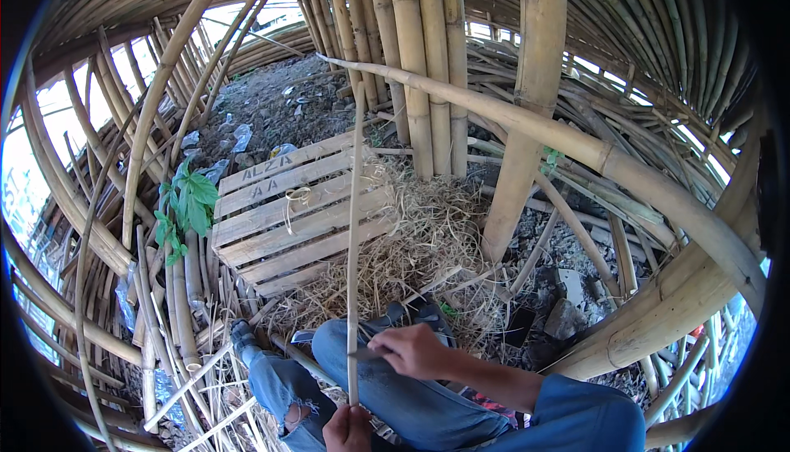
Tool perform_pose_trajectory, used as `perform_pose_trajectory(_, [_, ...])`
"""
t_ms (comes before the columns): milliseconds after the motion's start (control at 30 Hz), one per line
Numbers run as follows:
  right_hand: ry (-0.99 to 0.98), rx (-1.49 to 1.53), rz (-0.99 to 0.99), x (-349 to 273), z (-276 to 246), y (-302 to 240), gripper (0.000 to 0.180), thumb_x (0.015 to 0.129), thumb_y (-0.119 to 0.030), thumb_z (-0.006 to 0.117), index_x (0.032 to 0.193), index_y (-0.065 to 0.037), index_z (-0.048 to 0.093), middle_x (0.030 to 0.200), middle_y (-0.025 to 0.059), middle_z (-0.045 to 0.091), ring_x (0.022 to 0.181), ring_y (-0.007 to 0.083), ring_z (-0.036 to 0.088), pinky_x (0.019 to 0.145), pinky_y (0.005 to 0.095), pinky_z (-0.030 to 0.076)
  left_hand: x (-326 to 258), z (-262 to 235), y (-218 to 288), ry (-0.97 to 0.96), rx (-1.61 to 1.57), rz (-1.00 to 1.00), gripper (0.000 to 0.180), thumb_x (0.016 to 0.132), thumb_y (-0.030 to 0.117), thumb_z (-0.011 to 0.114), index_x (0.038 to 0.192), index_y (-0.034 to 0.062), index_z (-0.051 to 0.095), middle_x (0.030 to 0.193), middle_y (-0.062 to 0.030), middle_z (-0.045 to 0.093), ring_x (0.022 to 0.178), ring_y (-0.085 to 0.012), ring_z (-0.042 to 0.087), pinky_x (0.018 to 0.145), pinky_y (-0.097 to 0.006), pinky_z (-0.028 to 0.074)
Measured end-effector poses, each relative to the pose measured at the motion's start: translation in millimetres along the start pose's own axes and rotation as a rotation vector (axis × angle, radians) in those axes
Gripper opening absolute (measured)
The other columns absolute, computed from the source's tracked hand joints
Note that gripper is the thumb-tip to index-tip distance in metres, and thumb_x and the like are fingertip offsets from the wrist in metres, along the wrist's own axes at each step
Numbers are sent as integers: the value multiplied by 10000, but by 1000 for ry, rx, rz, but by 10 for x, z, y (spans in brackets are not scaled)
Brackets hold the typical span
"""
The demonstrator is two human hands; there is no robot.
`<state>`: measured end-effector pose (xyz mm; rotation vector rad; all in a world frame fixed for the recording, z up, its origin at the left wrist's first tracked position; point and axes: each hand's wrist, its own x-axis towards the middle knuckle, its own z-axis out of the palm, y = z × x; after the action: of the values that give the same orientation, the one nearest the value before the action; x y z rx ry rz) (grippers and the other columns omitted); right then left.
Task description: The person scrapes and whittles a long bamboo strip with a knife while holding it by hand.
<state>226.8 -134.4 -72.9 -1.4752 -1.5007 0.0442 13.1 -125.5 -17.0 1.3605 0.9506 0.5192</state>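
Fingers of the right hand (415,352) are closed on a knife (367,354), its blade set against the bamboo strip (355,234), which is clamped low by the left hand (347,430), before the slatted crate (263,215); strokes are best kept light and directed away from that fist.

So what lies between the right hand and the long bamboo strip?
In the head view, a flat grey blade bridges the gap from the right hand to the bamboo strip.
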Motion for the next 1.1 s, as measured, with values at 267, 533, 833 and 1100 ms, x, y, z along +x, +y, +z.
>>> perform_pose_trajectory(267, [46, -140, 94, 55, -163, 46, 154, 761, -26, 634, 906, -58, 597, 701, 107, 608, 599, 253, 634, 505, 346, 485, -113, -100, -95, -66, 333, 160, 183, 963, 152, 461, 914, -5, 542, 642, -52, 510, 601, -116, 445, 533, -301, 393])
perform_pose_trajectory(533, [93, 107, 58, -7, -240, 89, 127, 828, -55, 606, 955, -54, 596, 703, 115, 615, 578, 242, 616, 531, 329, 466, 24, -127, -163, 63, -145, -47, 177, 951, 0, 389, 808, 74, 462, 671, 53, 392, 572, -62, 398, 484, -230, 332])
perform_pose_trajectory(833, [1054, -235, 631, -476, -659, 1483, 424, 910, -359, 588, 1151, -26, 484, 664, 52, 572, 503, 139, 534, 468, 262, 416, -15, -53, 107, -12, -106, -150, 217, 987, 176, 441, 797, 85, 491, 656, 61, 412, 572, -41, 360, 491, -211, 297])
perform_pose_trajectory(1100, [803, 1078, 1310, -1144, 62, 596, 330, 907, -400, 584, 939, -86, 486, 554, -29, 377, 366, 103, 298, 359, 278, 226, 136, -98, -242, -23, -246, -88, 263, 996, 260, 441, 778, 123, 492, 578, 67, 364, 456, -39, 315, 407, -214, 238])
